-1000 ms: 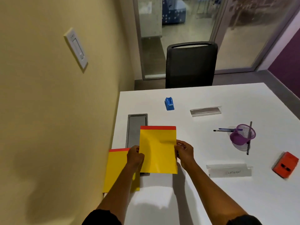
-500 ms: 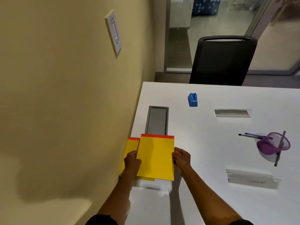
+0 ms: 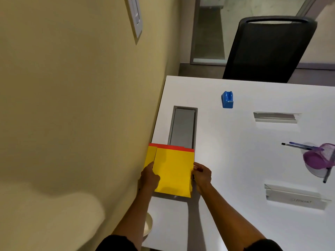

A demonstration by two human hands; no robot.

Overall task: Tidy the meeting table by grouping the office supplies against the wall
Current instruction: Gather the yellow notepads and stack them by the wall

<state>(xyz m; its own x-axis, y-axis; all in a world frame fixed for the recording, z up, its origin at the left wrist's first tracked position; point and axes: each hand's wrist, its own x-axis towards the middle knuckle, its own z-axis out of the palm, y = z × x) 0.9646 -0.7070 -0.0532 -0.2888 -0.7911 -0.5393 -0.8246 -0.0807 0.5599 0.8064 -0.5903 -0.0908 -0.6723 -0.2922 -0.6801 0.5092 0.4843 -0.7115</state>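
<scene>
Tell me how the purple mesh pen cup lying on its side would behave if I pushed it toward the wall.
The purple mesh pen cup lies tipped over and looks round, so it would probably roll or swing rather than slide straight. Its open mesh suggests it is light and easily nudged. Pens stick out of its mouth and another rests against it; these would likely spill or scatter.

The white bench (image 3: 235, 160) stands against the wall. On it lie two overlapping yellow pads (image 3: 174, 171) at the wall edge, partly covering a grey hatch (image 3: 183, 127), a blue dispenser (image 3: 227, 99), two nameplates (image 3: 276, 117) (image 3: 295, 198), and a tipped purple cup (image 3: 320, 156) with pens (image 3: 299, 146).
</scene>
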